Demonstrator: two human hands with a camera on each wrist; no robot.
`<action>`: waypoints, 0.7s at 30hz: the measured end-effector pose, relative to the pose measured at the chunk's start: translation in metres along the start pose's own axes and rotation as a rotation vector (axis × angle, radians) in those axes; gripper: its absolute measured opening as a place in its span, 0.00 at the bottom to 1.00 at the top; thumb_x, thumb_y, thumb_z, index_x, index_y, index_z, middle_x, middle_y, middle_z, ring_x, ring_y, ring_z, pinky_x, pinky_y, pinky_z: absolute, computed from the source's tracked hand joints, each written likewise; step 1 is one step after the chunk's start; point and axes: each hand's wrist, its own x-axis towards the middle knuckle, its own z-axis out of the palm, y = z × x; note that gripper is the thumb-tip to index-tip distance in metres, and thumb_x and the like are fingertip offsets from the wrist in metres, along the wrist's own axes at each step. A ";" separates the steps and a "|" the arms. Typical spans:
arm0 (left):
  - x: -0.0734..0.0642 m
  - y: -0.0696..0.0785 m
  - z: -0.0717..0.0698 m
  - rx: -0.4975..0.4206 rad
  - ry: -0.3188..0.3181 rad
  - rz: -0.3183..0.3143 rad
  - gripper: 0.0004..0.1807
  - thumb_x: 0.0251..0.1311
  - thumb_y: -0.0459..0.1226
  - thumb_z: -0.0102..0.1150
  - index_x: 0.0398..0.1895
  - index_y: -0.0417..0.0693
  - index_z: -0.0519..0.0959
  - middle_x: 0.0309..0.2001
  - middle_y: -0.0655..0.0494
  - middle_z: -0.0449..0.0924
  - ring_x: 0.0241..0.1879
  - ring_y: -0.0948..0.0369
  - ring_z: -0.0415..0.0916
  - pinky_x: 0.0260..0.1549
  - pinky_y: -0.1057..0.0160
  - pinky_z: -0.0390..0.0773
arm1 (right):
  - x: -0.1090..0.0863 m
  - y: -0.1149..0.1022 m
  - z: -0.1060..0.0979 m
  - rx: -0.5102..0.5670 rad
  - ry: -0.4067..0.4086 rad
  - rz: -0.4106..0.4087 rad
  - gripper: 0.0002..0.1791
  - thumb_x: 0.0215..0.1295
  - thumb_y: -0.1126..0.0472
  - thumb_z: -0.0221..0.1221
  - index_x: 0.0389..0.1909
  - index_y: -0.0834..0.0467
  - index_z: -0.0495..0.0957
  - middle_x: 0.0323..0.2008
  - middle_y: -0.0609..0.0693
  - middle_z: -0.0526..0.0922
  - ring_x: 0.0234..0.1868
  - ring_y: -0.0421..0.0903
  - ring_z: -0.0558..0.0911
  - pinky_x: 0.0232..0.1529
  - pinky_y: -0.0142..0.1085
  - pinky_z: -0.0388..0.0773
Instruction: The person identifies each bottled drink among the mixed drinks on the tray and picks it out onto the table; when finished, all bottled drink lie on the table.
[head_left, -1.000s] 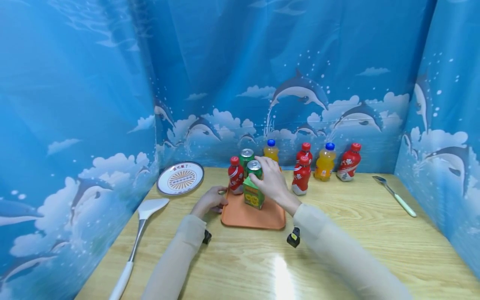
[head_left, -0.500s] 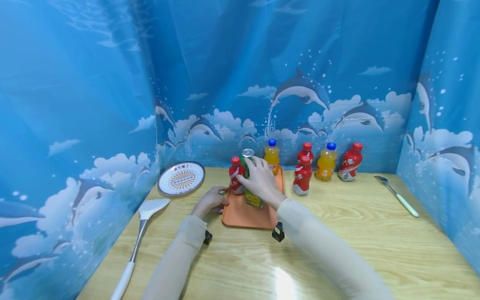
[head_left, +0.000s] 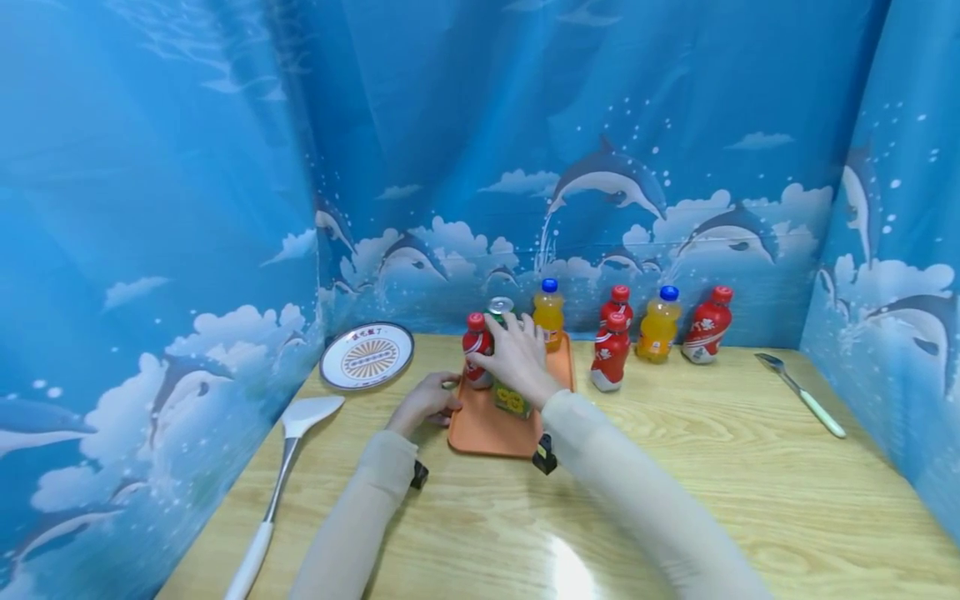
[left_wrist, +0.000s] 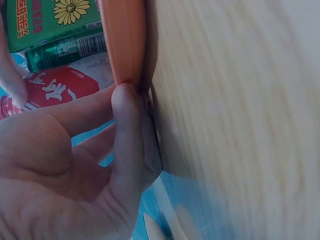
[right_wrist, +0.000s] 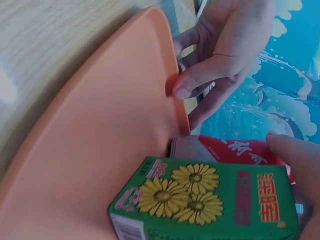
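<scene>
My left hand [head_left: 427,404] pinches the left rim of an orange tray [head_left: 487,440]. On the tray, my right hand [head_left: 519,360] reaches over a green drink carton [head_left: 512,402] printed with yellow flowers, its thumb against a red bottle [head_left: 476,340]. Behind those fingers shows the top of a green can [head_left: 500,306]. Between carton and bottle, the left wrist view shows the side of a green can [left_wrist: 65,52]. The right fingertips are hidden, so their hold is unclear. An orange-juice bottle [head_left: 550,315] with a blue cap stands at the tray's back right.
Right of the tray stand several bottles, including a red one [head_left: 611,358] and an orange juice [head_left: 659,329]. A fork-like utensil [head_left: 802,396] lies far right. On the left are a patterned plate [head_left: 367,357] and a white spatula [head_left: 281,475]. Blue curtains [head_left: 465,125] enclose the table.
My right hand has shifted left from beside the front green can, whose top is now covered. Its thumb has come to the red bottle. The left hand stays on the tray rim.
</scene>
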 end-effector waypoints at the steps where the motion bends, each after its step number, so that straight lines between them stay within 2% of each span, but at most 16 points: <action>1: 0.000 0.000 0.000 0.000 0.003 0.003 0.40 0.64 0.25 0.59 0.81 0.44 0.64 0.44 0.44 0.83 0.26 0.63 0.78 0.21 0.70 0.81 | 0.001 -0.001 0.000 -0.004 -0.002 0.001 0.46 0.65 0.31 0.65 0.81 0.43 0.64 0.79 0.56 0.65 0.80 0.66 0.59 0.82 0.68 0.55; 5: 0.001 0.000 0.002 0.004 0.019 0.022 0.41 0.61 0.25 0.60 0.80 0.43 0.64 0.59 0.38 0.80 0.26 0.63 0.77 0.21 0.71 0.81 | 0.005 -0.002 0.000 -0.014 -0.007 0.014 0.45 0.65 0.31 0.66 0.80 0.44 0.66 0.78 0.54 0.66 0.79 0.64 0.59 0.82 0.67 0.54; 7: 0.001 0.001 0.001 0.002 0.029 0.026 0.41 0.61 0.25 0.60 0.80 0.43 0.64 0.62 0.38 0.79 0.26 0.63 0.77 0.21 0.71 0.81 | 0.007 -0.003 -0.001 -0.005 0.002 0.019 0.44 0.64 0.32 0.67 0.78 0.45 0.70 0.78 0.54 0.66 0.79 0.64 0.59 0.83 0.67 0.53; 9: 0.002 0.002 0.001 0.000 0.033 0.026 0.41 0.61 0.25 0.60 0.80 0.43 0.64 0.60 0.37 0.80 0.26 0.63 0.77 0.21 0.71 0.80 | 0.008 -0.004 -0.002 0.000 0.011 0.018 0.42 0.64 0.32 0.67 0.75 0.46 0.73 0.78 0.54 0.67 0.80 0.63 0.60 0.83 0.67 0.52; 14: 0.002 0.002 0.000 -0.002 0.032 0.012 0.41 0.61 0.24 0.60 0.80 0.44 0.65 0.51 0.41 0.81 0.26 0.63 0.77 0.20 0.71 0.81 | 0.008 -0.006 -0.002 0.020 0.022 -0.003 0.38 0.63 0.35 0.69 0.71 0.48 0.78 0.78 0.53 0.67 0.80 0.62 0.59 0.83 0.68 0.50; 21: 0.002 0.000 0.002 -0.001 0.033 -0.014 0.39 0.64 0.25 0.60 0.79 0.46 0.66 0.49 0.43 0.80 0.25 0.62 0.77 0.21 0.70 0.81 | 0.005 -0.010 0.000 0.021 0.045 -0.058 0.36 0.61 0.36 0.72 0.68 0.48 0.81 0.78 0.53 0.67 0.81 0.62 0.59 0.82 0.71 0.50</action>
